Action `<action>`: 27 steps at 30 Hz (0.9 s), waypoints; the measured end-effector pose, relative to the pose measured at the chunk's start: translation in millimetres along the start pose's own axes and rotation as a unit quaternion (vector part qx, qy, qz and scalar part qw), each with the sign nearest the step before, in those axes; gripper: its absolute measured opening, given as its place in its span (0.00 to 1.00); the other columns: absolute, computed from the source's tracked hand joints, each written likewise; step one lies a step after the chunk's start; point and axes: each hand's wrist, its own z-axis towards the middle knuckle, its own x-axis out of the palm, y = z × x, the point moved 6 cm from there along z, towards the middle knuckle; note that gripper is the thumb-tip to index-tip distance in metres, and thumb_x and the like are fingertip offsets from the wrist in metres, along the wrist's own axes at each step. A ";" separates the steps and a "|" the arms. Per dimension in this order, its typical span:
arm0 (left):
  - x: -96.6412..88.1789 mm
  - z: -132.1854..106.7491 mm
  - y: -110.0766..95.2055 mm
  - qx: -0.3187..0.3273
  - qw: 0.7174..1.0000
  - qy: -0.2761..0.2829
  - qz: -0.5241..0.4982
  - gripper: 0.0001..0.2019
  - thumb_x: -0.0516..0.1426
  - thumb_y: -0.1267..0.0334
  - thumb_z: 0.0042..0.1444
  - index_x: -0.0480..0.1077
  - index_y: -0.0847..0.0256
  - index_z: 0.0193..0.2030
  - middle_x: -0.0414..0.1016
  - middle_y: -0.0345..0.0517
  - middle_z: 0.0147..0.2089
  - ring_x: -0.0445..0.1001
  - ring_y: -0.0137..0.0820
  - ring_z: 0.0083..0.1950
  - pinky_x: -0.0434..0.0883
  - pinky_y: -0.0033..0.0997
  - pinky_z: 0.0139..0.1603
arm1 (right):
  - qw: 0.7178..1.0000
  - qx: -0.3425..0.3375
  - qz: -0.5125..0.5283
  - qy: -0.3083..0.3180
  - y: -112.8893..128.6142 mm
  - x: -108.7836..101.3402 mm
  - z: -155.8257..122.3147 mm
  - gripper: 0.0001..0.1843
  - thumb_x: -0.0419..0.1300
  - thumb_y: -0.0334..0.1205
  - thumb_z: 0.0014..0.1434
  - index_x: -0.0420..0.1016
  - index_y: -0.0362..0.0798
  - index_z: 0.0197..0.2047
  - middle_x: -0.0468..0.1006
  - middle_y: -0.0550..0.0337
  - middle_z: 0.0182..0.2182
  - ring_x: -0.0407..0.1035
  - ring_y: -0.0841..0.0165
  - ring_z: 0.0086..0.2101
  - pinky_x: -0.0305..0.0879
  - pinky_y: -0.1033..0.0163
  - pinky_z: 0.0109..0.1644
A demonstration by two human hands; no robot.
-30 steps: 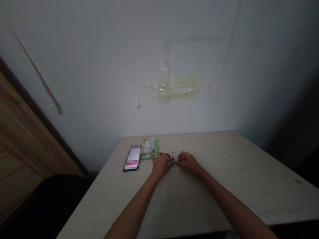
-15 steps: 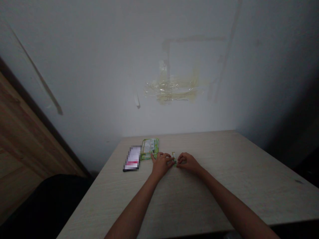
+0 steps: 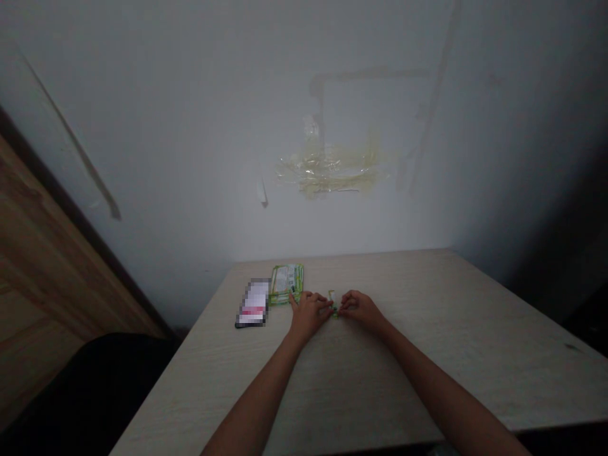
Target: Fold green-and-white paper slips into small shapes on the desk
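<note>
Between my two hands is a narrow green-and-white strip (image 3: 332, 296), perhaps a folded packet like those nearby; the fingers cover part of it. My left hand (image 3: 310, 311) pinches its left side, fingertips down near the tabletop and thumb side not fully visible. From the other side, the thumb and fingertips of my right hand (image 3: 361, 310) are drawn together at its lower right edge. A stack of flat green-and-white packets (image 3: 287, 278) lies just beyond and left of my left hand, whose outstretched outer finger comes close to the stack's near edge.
A phone (image 3: 254, 304) with a blurred screen lies left of the packets. The pale wooden table (image 3: 403, 392) meets a white wall (image 3: 190, 126) with old tape (image 3: 327, 171) on it. A dark rounded object (image 3: 104, 380) stands left of the table.
The fingers of my right hand have shifted slightly around the strip's lower edge. My left hand stays almost in place, and the packets and phone have not moved on the table.
</note>
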 end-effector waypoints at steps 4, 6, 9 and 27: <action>0.1 0.3 0.7 0.000 1.000 0.002 -0.003 0.12 0.56 0.48 0.58 0.75 0.37 0.47 0.76 0.39 0.51 0.62 0.42 0.58 0.30 0.71 0.64 | 0.999 -0.015 -0.044 -0.019 4.9 -0.1 -0.6 0.12 0.66 0.41 0.47 0.69 0.49 0.35 0.80 0.60 0.32 0.77 0.65 0.35 0.70 0.59 0.43; 0.5 0.5 1.4 0.000 1.000 0.004 -0.005 0.12 0.56 0.48 0.57 0.75 0.36 0.47 0.76 0.39 0.51 0.62 0.42 0.58 0.29 0.72 0.63 | 0.997 -0.022 -0.070 -0.034 6.2 -0.5 -0.2 0.11 0.66 0.41 0.47 0.70 0.49 0.34 0.79 0.60 0.34 0.77 0.65 0.35 0.70 0.60 0.43; 1.2 0.9 2.0 0.001 1.000 0.006 -0.011 0.12 0.56 0.47 0.57 0.75 0.36 0.47 0.76 0.38 0.50 0.62 0.43 0.58 0.29 0.73 0.62 | 0.993 -0.035 -0.102 -0.049 5.8 -0.5 2.0 0.10 0.65 0.39 0.48 0.70 0.49 0.34 0.79 0.60 0.33 0.76 0.65 0.36 0.69 0.60 0.44; -3.1 -0.7 -2.2 -0.005 1.000 0.023 -0.019 0.12 0.58 0.48 0.56 0.76 0.40 0.46 0.77 0.39 0.50 0.61 0.42 0.59 0.29 0.69 0.65 | 0.982 -0.048 -0.155 -0.099 1.9 -2.9 11.5 0.08 0.65 0.39 0.49 0.71 0.49 0.33 0.79 0.59 0.34 0.74 0.65 0.37 0.67 0.59 0.45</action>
